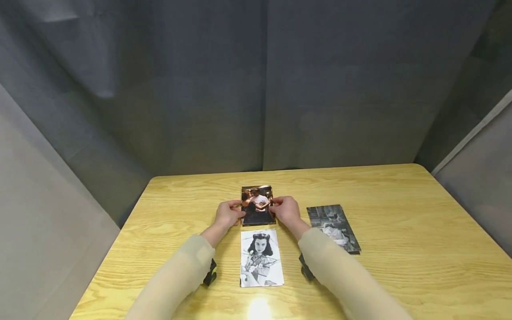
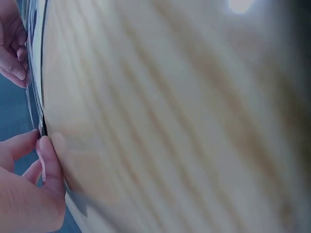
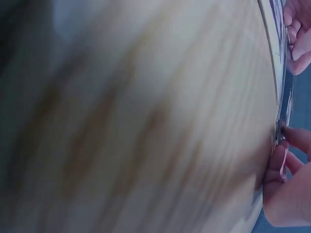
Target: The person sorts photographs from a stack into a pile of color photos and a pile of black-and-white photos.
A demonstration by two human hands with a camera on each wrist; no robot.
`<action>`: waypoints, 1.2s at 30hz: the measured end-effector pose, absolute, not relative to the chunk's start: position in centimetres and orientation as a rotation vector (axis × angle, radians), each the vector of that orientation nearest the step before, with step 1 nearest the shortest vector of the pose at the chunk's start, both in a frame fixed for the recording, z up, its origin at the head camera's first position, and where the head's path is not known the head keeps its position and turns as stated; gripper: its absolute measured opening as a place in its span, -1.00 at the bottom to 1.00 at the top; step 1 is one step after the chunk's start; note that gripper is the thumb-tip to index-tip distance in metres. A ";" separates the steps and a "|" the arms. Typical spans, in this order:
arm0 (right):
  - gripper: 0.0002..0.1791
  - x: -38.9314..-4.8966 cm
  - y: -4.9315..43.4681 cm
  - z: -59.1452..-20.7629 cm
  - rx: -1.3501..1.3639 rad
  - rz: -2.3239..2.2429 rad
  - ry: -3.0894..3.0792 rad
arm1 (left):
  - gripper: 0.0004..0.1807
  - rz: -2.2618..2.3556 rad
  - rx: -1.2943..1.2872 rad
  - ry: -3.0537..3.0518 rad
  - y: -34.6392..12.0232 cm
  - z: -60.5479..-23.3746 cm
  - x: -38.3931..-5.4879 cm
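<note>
A colour photo (image 1: 258,209) of two people dancing is held between both hands near the table's far side. My left hand (image 1: 227,215) pinches its left edge, and my right hand (image 1: 288,210) pinches the right edge. Just below it lies a black-and-white photo (image 1: 261,258) of a person with dark hair, with slight edges of more sheets under it. From the left wrist, the left thumb and fingers (image 2: 48,160) close on the thin edge of the prints. The right wrist view has the right fingers (image 3: 276,165) on the opposite edge.
To the right of the right hand, a darker black-and-white photo (image 1: 333,228) lies at a slant on what looks like a small stack. The wooden table (image 1: 404,222) ends at a grey curtain (image 1: 344,111). Dark wrist devices (image 1: 210,273) sit under the sleeves.
</note>
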State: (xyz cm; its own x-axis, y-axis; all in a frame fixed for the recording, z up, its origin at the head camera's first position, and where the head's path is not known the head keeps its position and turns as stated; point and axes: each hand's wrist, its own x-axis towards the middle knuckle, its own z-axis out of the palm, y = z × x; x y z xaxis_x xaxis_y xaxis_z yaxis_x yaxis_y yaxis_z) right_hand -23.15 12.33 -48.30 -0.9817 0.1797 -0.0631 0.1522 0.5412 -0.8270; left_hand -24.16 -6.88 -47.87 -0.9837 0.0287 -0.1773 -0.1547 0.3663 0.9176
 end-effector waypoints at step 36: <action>-0.40 -10.9 30.7 -45.6 -0.007 1.436 -2.792 | -0.45 1.638 0.342 2.310 3.9 -46.1 -15.9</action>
State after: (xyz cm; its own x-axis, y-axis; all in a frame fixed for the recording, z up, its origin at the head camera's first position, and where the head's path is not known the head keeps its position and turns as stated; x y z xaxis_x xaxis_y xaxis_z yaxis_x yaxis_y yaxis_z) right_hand -10.95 30.74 -45.58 -1.0000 0.0049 -0.0008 0.0035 0.5815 -0.8136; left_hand -15.89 3.90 -46.10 -0.9303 0.3539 -0.0965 0.0260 0.3261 0.9450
